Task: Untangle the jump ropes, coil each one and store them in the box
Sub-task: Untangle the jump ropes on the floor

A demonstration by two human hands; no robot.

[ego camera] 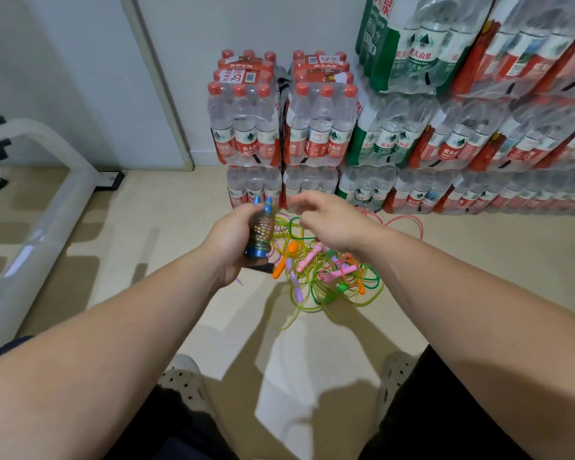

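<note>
**Your Outfit, Itemised**

Left hand [226, 240], right hand [332, 224] and forearms [130, 327]: bare.
Sleeve [4, 348]: dark navy, short, its edge showing on your left upper arm.
Legwear [429, 410]: black, plain fabric, on both legs.
Clogs [183, 380]: one pair, pale grey, moulded, tops dotted with round dark vent holes.

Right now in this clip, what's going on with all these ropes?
A person stands over a tangled pile of jump ropes on the floor. The left hand grips a pair of blue handles with rope wound round them. The right hand, blurred, reaches over the pile, and I cannot tell whether it holds a strand. The other ropes are not yet coiled, and no box is in view.
</note>
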